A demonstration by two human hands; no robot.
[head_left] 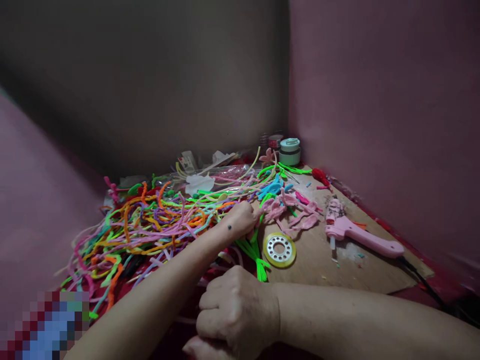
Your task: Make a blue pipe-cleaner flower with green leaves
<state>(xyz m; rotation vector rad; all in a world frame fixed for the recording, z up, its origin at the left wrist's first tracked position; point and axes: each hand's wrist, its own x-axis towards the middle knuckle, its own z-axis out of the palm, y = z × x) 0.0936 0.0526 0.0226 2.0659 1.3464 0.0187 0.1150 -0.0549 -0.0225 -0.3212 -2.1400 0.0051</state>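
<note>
My left hand point(243, 220) reaches forward to the edge of a heap of colourful pipe cleaners point(161, 225). Its fingers are closed at a green pipe cleaner stem point(255, 235), beside a pink pipe cleaner flower point(275, 207); the fingertips are partly hidden. Closer to me, my right hand point(234, 310) is curled into a fist, back of the hand up. Whatever it may hold is out of sight beneath the fingers. A bunch of bright green pipe cleaners point(258, 260) lies between the two hands, next to a roll of clear yellowish tape point(280, 250).
A pink hot glue gun point(363, 237) lies on the wooden board point(307, 270) at right, its cord trailing off. Blue pipe cleaner petals point(273, 187) and a red pipe cleaner piece point(320, 176) lie farther back. A pale green jar point(289, 151) stands in the corner by the walls.
</note>
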